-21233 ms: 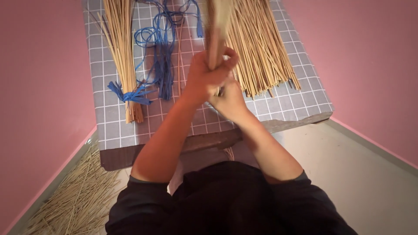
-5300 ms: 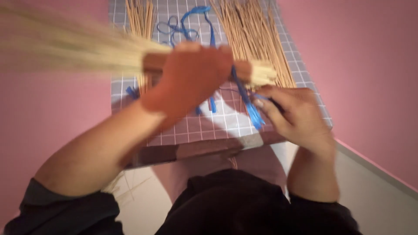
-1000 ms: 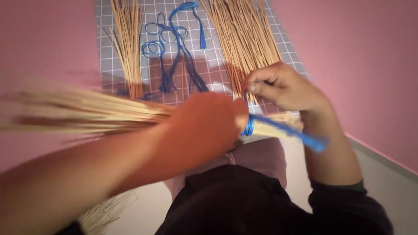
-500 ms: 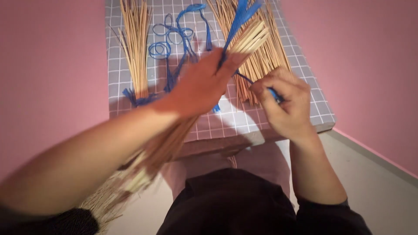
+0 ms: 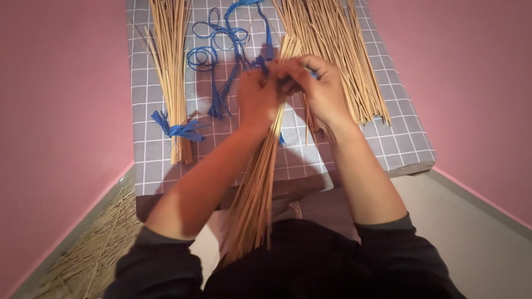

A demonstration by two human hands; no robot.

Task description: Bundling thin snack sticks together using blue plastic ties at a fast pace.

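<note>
My left hand grips a long bundle of thin tan sticks that runs from my lap up over the table. My right hand is closed right beside it at the bundle's upper end, pinching a blue string wound around the sticks. Both hands touch each other above the grey checked table.
A tied stick bundle with a blue bow lies at the table's left. Loose blue strings lie in the middle, a spread pile of loose sticks on the right. More straw covers the floor at lower left. Pink walls flank the table.
The bundle has swung from lying sideways to pointing away from me, its far end now over the table. My two hands have come together at its upper end.
</note>
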